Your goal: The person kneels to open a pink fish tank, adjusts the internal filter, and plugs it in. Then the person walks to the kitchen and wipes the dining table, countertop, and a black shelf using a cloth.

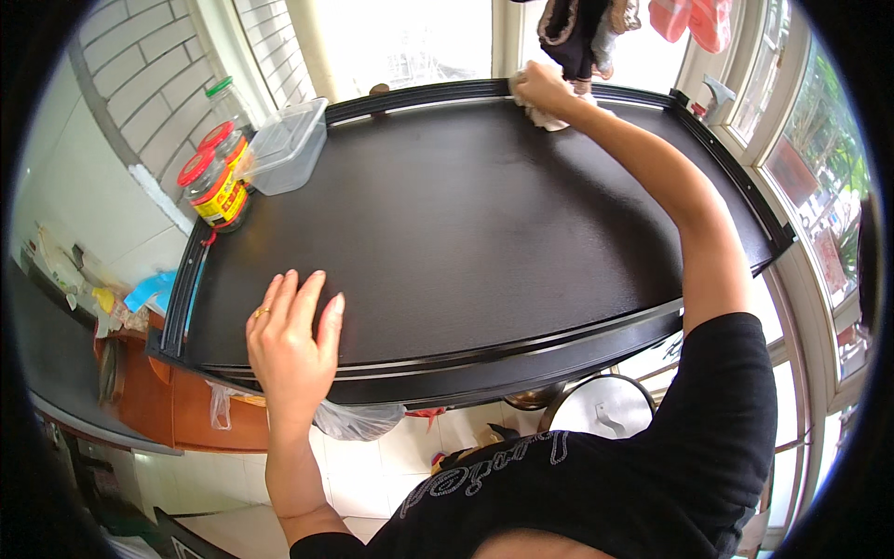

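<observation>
Before me is a black rack top (433, 230) with a raised dark metal rim. At its far edge, right of the middle, my right hand (546, 87) grips a crumpled pale cloth (548, 120) against the rim and the surface. My left hand (293, 335) is over the near left part of the top, fingers apart and holding nothing, with a ring on one finger. Whether its palm rests on the surface, I cannot tell.
Two red-lidded glass jars (218, 194), a green-lidded jar (229, 105) and a clear plastic container (286, 150) stand at the far left. Dark clothing (574, 38) hangs beyond the far rim. Windows (814, 161) run along the right. Below are a metal pot lid (599, 411) and a plastic bag (360, 419).
</observation>
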A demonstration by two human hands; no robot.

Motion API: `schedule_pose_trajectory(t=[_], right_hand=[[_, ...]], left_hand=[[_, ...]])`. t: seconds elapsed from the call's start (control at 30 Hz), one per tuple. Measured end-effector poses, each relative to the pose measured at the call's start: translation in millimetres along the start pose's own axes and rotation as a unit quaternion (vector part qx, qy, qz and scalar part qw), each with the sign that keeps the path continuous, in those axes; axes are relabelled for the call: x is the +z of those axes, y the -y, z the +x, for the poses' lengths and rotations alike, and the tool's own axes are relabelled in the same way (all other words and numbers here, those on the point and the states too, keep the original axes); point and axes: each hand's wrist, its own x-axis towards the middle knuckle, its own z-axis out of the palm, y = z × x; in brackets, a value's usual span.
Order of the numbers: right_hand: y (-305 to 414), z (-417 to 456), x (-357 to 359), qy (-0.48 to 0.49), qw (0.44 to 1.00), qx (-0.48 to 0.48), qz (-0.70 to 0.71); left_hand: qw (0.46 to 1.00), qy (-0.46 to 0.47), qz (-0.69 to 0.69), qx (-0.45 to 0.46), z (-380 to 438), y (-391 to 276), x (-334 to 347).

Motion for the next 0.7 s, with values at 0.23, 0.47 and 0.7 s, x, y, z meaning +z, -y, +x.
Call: schedule_pose_trajectory(t=[0.23,0.47,0.7], right_hand=[[145,1,31,0.095,0.976,-0.197,-0.007],[224,-12,49,0.164,0.921,-0.352,0.015],[160,-58,-27,0.235,0.916,-0.325,0.029]], left_hand=[[1.000,-0.015,-0.018,0.020,-1,3,2],[0.999,-0.027,-0.044,0.015,-1,6,-1],[0.996,-0.073,-0.021,0.042,-3,16,9]])
